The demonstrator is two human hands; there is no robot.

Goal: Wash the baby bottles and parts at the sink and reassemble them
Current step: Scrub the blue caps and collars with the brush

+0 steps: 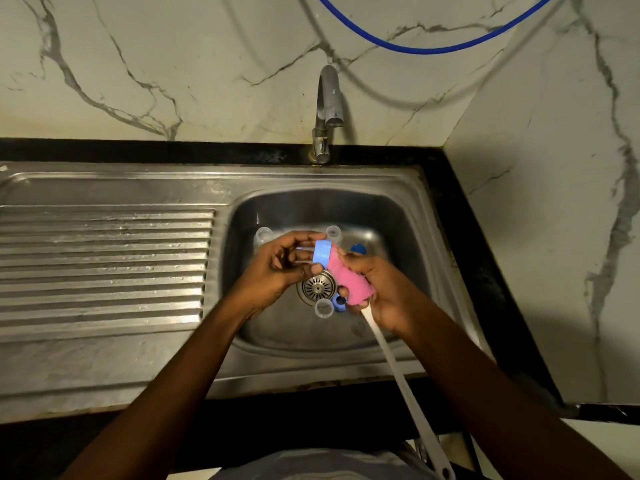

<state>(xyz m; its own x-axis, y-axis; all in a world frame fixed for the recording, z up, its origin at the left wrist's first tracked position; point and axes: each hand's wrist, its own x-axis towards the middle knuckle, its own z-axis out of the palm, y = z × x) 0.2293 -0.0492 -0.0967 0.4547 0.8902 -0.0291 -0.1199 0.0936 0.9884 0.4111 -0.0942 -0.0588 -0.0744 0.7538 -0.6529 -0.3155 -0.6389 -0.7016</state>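
Nearest us, the long white plastic handle (398, 368) runs up to the pink sponge brush head (346, 278), which our right hand (379, 292) grips with curled fingers. Our left hand (282, 268) pinches the pale blue plastic bottle ring (322, 252) above the round steel drain strainer (318, 287), and the sponge touches the ring. In the stainless steel sink (408, 237) lie a clear plastic cap (323, 308) and a dark blue ring (338, 303) just beside it. Farther back lies a clear plastic cup (264, 233). Beyond stands the chrome tap (327, 112).
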